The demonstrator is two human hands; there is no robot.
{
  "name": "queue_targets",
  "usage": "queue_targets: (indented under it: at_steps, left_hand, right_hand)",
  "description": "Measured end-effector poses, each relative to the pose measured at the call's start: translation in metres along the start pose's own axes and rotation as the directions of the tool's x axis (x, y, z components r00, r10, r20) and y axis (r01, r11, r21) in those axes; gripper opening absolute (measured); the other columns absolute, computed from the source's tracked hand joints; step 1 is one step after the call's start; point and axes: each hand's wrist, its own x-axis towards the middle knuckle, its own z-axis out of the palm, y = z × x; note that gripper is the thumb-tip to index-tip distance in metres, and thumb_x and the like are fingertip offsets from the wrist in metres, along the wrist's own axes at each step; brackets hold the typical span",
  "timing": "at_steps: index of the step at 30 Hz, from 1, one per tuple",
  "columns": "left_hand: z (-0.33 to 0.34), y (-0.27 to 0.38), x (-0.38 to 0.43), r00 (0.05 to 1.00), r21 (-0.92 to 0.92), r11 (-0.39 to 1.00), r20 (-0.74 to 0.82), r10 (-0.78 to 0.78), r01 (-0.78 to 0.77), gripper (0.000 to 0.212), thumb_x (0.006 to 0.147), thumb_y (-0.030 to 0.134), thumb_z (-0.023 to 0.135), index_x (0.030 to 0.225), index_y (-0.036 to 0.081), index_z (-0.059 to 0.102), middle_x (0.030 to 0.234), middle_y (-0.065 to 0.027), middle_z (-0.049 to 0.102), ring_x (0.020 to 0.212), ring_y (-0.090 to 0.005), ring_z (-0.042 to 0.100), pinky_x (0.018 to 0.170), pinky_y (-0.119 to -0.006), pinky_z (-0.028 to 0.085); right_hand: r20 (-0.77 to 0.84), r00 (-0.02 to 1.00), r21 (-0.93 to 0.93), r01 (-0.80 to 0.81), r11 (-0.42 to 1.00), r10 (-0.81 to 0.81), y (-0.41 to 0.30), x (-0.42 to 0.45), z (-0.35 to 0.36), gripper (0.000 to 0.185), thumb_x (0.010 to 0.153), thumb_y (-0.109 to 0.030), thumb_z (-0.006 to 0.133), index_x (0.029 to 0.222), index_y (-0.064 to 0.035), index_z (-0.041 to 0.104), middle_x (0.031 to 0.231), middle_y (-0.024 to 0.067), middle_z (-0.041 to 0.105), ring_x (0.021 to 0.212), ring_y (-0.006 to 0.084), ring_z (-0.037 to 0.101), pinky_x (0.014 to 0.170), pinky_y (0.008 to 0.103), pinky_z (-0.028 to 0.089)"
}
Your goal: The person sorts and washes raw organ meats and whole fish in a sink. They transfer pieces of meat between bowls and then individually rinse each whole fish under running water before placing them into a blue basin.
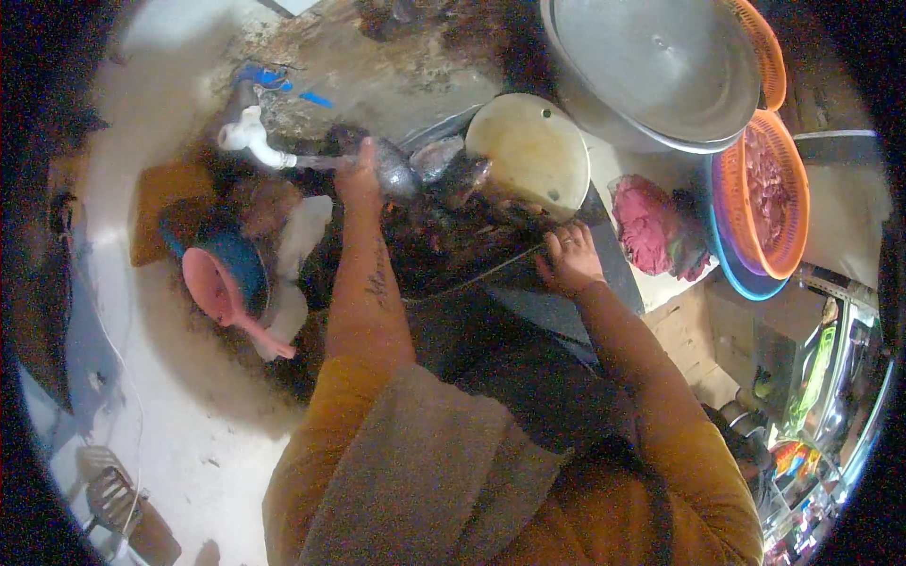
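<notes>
My left hand (pixel 357 177) is under a thin stream from the white plastic tap (pixel 258 138), at a dark, shiny, rounded object (pixel 396 173) that it appears to grip; its fingers are mostly hidden. Beside that object lies a greyish, shiny piece (pixel 437 157) that I cannot identify. My right hand (pixel 572 258), with a ring on one finger, rests on the near edge of the dark, cluttered basin area, fingers slightly spread and holding nothing visible. Just beyond it is a round, pale board or lid (pixel 529 154) with a small hole near its rim.
A large metal lid or basin (pixel 655 53) is at the upper right, near an orange plastic basket (pixel 796 212) of reddish pieces, possibly meat. A crumpled pink cloth (pixel 643 223) lies beside them. At left are a pink plastic dipper (pixel 212 286) and a blue bucket (pixel 237 255).
</notes>
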Motion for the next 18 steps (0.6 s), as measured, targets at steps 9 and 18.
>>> queue_targets:
  at_steps: [9,18]
  left_hand:
    - [0.078,-0.022,-0.059,0.749,0.259,0.949,0.590,-0.302,0.179,0.033,0.087,0.025,0.069,0.112,0.006,0.059,0.094,-0.0159,0.065,0.080,-0.0259,0.064,0.061,-0.035,0.055]
    - [0.127,-0.133,-0.162,0.388,0.415,-0.010,0.858,0.336,-0.910,0.025,0.090,0.027,0.054,0.107,0.010,0.059,0.104,-0.0170,0.060,0.103,-0.0363,0.057,0.094,-0.053,0.043]
  right_hand:
    - [-0.060,0.998,0.035,0.010,0.999,-0.008,0.004,0.000,0.002,0.043,0.084,-0.037,0.062,0.105,0.0001,0.058,0.109,0.0213,0.060,0.113,0.0411,0.050,0.106,0.0534,0.032]
    - [-0.095,0.995,0.012,0.026,1.000,-0.025,0.007,-0.001,0.012,0.042,0.081,-0.036,0.066,0.104,-0.0020,0.059,0.109,0.0206,0.060,0.112,0.0405,0.052,0.107,0.0538,0.032]
